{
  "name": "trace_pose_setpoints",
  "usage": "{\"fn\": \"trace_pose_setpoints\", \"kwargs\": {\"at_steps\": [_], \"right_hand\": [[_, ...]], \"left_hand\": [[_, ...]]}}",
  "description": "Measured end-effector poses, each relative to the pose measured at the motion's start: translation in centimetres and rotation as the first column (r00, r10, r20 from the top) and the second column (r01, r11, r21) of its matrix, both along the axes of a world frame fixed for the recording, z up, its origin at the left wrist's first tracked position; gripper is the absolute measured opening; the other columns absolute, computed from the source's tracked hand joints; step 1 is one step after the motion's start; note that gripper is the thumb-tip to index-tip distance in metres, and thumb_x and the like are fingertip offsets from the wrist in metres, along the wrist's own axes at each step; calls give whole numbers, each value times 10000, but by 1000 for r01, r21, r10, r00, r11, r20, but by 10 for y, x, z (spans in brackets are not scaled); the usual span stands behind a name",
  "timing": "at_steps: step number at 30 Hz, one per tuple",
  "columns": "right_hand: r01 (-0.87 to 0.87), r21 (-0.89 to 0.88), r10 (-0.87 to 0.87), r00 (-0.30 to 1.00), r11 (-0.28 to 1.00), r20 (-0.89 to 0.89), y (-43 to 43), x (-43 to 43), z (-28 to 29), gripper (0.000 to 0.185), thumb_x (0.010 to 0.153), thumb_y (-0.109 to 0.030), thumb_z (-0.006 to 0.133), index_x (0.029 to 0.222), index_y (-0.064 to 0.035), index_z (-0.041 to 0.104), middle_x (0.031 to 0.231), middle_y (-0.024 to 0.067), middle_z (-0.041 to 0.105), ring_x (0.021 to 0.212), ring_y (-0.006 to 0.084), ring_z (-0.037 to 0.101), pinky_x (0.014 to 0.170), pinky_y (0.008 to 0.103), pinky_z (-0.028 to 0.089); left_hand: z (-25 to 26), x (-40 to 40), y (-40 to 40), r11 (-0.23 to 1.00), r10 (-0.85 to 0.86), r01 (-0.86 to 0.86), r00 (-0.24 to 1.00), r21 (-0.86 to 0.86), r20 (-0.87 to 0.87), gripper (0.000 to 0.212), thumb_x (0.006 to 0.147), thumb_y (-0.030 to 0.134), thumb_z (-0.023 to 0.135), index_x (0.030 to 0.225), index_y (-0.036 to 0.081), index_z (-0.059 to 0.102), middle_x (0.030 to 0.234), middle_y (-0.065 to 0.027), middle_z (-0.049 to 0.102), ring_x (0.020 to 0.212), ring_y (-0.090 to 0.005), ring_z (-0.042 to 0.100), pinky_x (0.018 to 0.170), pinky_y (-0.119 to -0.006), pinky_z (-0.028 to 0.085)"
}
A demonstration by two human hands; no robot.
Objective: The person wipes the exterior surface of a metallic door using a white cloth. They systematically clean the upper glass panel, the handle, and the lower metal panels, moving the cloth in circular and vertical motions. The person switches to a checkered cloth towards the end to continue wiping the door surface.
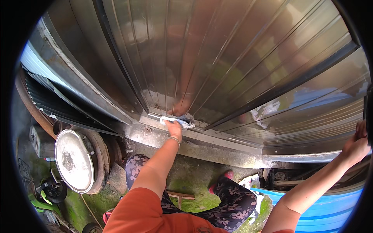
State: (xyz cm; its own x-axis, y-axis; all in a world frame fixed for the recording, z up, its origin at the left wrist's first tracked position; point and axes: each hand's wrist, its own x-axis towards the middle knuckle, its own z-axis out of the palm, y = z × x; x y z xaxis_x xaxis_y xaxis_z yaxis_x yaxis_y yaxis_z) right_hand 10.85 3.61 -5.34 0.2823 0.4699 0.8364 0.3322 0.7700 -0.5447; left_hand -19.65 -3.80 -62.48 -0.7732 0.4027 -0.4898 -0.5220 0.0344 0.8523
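Observation:
My left hand [174, 128], with a bracelet at the wrist, presses a white and pale blue cloth [176, 121] to the foot of a shiny ribbed metal door [201, 64]. The cloth lies bunched along the bottom rail, just above the concrete sill [163, 137]. Far to the right, my right hand [356, 147] is closed around a dark vertical edge [364, 113] near the picture's rim. Whether that edge is a handle or part of the frame cannot be told. The metal mirrors my arm and clothing.
At left, a round metal lid [74, 161] tops a drum-like container beside dark corrugated sheets [64, 102]. A green wheeled vehicle [43, 201] stands lower left. Mossy ground [198, 201] holds a small wooden piece [180, 195] between my legs. Blue sheeting [326, 209] lies at right.

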Motion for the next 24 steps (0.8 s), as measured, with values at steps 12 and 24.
{"fn": "trace_pose_setpoints", "kwargs": {"at_steps": [12, 24], "right_hand": [[-54, 6, 53, 998, 999, 25, 1, -9, 4, 236, 1009, -298, 545, 825, -151, 556, 588, -86, 280, 500, 54, 218, 485, 230, 189], [100, -109, -119, 975, 989, -188, -2, -26, 15, 217, 981, -322, 566, 824, -172, 562, 584, -91, 283, 503, 61, 237, 503, 242, 210]], "left_hand": [[-11, 76, 15, 929, -357, 341, 929, -146, -96, 796, 918, -15, 526, 1559, -86, 59, 1517, -320, 392, 1423, -359, 423, 1185, -360, 297], [-69, -51, -5, 952, 18, -145, 905, -270, -424, 617, 867, 16, 547, 1469, -3, 415, 1350, -320, 580, 1277, -441, 558, 1069, -450, 434]]}}
